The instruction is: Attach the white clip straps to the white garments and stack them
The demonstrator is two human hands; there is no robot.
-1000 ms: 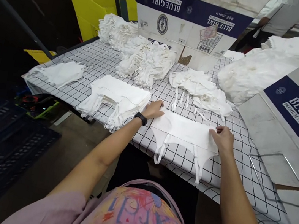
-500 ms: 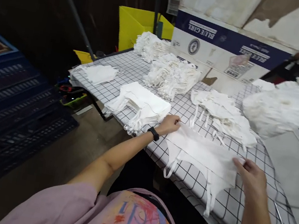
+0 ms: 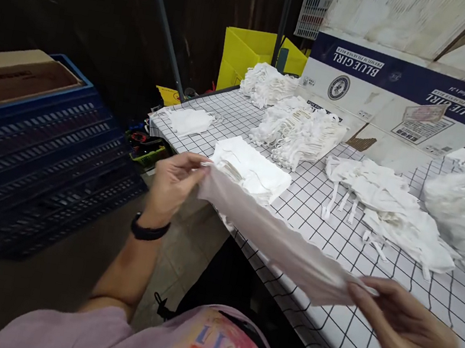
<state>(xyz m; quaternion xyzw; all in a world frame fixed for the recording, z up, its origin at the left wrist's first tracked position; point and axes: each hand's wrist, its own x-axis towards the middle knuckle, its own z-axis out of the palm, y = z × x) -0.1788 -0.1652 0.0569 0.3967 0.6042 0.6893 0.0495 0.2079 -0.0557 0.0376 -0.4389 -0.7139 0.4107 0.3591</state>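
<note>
A white strappy garment, like a camisole top (image 3: 275, 235), is stretched between my two hands above the near table edge. My left hand (image 3: 172, 184) pinches its left end, with a black band on the wrist. At the other end, my right hand (image 3: 404, 324) grips the cloth between thumb and fingers. The straps do not show from here. Just behind the held cloth lies a neat stack of white garments (image 3: 252, 162), partly covered by it. A looser pile of similar white pieces (image 3: 388, 207), straps hanging out, rests farther right on the table.
The grid-patterned table (image 3: 309, 196) bears more white heaps (image 3: 298, 129) at the back and a small pile (image 3: 190, 121) at the left. A printed cardboard sheet (image 3: 410, 85) stands behind. Blue crates (image 3: 36, 163) are at the left, a yellow bin (image 3: 245, 50) beyond.
Both hands have raised the garment off the table and moved it left, towards the neat stack. Its face has tilted and the straps have gone from sight. The view has shifted left.
</note>
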